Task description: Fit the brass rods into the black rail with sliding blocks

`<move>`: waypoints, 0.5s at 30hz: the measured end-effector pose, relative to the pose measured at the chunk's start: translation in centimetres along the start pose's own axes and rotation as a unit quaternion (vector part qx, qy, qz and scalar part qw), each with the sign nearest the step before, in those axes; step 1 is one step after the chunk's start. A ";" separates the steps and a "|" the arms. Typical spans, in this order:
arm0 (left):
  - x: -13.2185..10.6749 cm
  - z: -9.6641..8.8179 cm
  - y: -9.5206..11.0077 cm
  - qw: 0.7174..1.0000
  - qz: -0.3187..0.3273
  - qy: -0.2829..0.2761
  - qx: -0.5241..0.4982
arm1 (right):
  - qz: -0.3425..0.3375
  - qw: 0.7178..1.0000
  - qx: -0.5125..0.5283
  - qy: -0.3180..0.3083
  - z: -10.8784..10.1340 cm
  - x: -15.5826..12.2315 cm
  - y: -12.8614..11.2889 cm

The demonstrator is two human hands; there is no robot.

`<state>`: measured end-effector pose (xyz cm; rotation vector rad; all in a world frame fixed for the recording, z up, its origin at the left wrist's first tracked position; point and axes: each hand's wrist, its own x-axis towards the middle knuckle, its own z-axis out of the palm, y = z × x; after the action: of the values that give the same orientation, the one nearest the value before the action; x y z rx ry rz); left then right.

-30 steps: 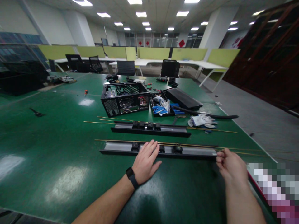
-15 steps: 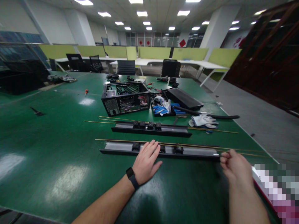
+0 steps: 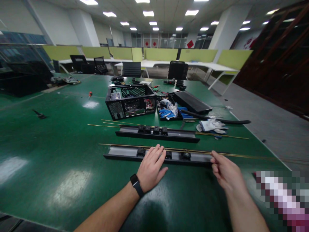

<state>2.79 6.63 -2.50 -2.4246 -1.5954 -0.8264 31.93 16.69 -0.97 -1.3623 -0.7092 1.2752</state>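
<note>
A long black channel rail (image 3: 127,158) with a grey inner face lies across the near part of the table, with several small black blocks (image 3: 185,155) in it. Thin brass-coloured rods (image 3: 120,145) run along its top and stick out past both ends. My left hand (image 3: 152,169) rests flat over the middle of the rail, fingers stretched across the rods. Near the rail's right end, my right hand (image 3: 227,172) is closed in a pinch on the rods; the fingers hide how many it grips. A second similar rail (image 3: 156,137) with blocks and rods lies just behind.
Behind the rails stand an open black computer case (image 3: 131,104) and a tray (image 3: 170,118) holding blue-and-white gloves. A black panel (image 3: 191,101), a dark tube (image 3: 236,122) and another glove (image 3: 211,125) lie to the right. The table's right edge (image 3: 271,150) is close to the rods.
My right hand has moved left along the rods, from beyond the rail's right end to over it. My left hand has stayed in place.
</note>
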 end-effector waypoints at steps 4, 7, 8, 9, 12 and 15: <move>0.1 -0.1 0.0 1.000 -0.003 -0.003 0.007 | 0.000 1.000 0.010 0.008 0.4 -0.2 0.4; 0.1 -0.2 0.0 1.000 -0.002 0.002 0.006 | 0.000 1.000 0.013 0.011 0.5 -0.2 0.2; 0.1 -0.2 0.1 1.000 -0.002 0.004 0.005 | 0.001 1.000 0.011 0.011 0.5 -0.2 0.2; 0.1 -0.2 0.1 1.000 -0.003 0.003 0.005 | 0.002 1.000 0.009 0.009 0.5 -0.2 0.2; 0.1 -0.1 0.1 1.000 -0.005 -0.002 0.007 | 0.007 1.000 0.003 0.002 0.3 -0.1 0.1; 0.0 0.0 0.0 1.000 -0.006 -0.005 0.009 | 0.002 1.000 -0.005 -0.004 0.1 0.1 0.2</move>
<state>2.80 6.62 -2.46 -2.4127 -1.6164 -0.7983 31.83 16.73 -1.16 -1.3697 -0.7191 1.2824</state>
